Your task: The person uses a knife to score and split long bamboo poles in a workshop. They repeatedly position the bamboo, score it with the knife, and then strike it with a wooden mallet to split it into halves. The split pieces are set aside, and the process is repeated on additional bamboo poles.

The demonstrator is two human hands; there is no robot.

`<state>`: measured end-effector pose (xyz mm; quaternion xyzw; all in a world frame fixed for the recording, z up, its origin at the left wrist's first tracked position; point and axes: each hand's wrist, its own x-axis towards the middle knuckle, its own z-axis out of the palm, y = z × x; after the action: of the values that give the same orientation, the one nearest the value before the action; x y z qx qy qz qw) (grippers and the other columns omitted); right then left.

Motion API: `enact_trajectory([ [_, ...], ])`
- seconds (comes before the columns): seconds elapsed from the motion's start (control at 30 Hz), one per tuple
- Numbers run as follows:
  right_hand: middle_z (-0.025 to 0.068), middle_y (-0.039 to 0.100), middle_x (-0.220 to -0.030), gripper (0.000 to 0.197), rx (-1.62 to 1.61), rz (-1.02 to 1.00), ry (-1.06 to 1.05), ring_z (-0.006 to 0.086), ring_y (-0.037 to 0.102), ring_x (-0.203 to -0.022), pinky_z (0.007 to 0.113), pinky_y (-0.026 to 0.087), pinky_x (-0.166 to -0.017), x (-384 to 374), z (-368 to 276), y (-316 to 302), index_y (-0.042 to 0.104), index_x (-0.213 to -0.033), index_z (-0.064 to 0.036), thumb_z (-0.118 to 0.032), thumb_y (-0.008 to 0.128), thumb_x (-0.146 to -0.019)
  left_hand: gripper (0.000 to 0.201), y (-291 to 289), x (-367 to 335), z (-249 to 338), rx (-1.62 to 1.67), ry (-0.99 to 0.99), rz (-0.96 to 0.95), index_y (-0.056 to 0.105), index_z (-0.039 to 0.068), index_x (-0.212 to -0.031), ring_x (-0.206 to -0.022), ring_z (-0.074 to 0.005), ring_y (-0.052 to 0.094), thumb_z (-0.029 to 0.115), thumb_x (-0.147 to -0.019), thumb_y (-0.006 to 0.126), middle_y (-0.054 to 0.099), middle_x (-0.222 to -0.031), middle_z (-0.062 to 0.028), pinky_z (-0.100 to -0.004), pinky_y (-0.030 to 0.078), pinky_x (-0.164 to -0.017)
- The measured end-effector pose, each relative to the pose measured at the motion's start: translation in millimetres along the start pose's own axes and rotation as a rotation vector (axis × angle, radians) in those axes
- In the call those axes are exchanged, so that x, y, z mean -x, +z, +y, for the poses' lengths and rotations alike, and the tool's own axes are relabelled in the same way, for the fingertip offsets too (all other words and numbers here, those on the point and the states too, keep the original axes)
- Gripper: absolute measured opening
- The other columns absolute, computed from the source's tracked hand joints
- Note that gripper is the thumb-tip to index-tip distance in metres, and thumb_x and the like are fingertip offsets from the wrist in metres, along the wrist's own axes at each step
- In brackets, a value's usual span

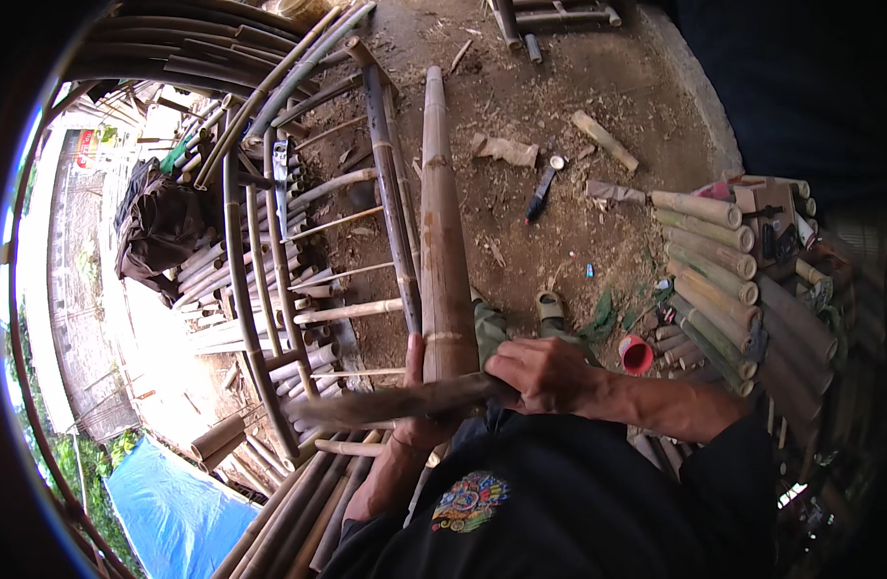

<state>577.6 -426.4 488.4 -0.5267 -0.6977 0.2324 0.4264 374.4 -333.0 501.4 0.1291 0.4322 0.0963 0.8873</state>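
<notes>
A: What was the right hand [545,374] doing?

B: Fingers curled tight round the handle end of a long blade [395,403], prob a machete. Blade lay crosswise, pointing to the person's left, resting against the near end of a thick bamboo pole [442,241].

A: And the left hand [415,410]?

B: Under the blade, mostly hidden. Thumb stood up along the pole's left side; rest of the fingers, couldn't tell, but the hand seemed to be gripping the pole from below.

A: Where did the pole run?

B: From the lap straight away over the dirt floor [540,125], w/ its far end near the top of the view, just beside a bamboo ladder-like frame [299,241] on its left.

A: Other stuff around?

B: Stack of short cut bamboo sections [714,280] on the right, red cup [636,354] near it, dark marker-like tool [540,196] on the floor, blue tarp [168,511] lower left.
</notes>
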Motion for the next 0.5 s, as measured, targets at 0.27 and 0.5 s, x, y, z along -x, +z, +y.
enact_trajectory([
  [0.27, 0.0129, 0.061, -0.082, 0.021, 0.033, -0.03, 0.033, 0.0321, 0.066, -0.07, 0.042, 0.056, -0.061, 2.4, 1.1, 5.1, 0.059, -0.093, -0.0043, -0.022, 0.069, -0.087, 0.072, -9.3, -0.5, 8.4, 0.121, -0.113, -0.002, 0.055, 0.004, -0.129, -0.088, -0.0319, 0.07, 0.066, -0.097, 0.035, 0.067, -0.107, -0.0166, -0.0465, 0.058, -0.079],
  [0.5, 0.0161, 0.065, -0.087, 0.02, 0.049, -0.064, 0.041, 0.0333, 0.069, -0.074, 0.043, 0.058, -0.064, 11.9, -1.1, 4.0, 0.058, -0.095, -0.0029, -0.021, 0.065, -0.089, 0.072, -5.2, -6.4, 9.5, 0.161, -0.136, -0.009, 0.057, 0.007, -0.127, -0.089, -0.0262, 0.07, 0.069, -0.095, 0.039, 0.069, -0.105, -0.0126, -0.0438, 0.059, -0.074],
])
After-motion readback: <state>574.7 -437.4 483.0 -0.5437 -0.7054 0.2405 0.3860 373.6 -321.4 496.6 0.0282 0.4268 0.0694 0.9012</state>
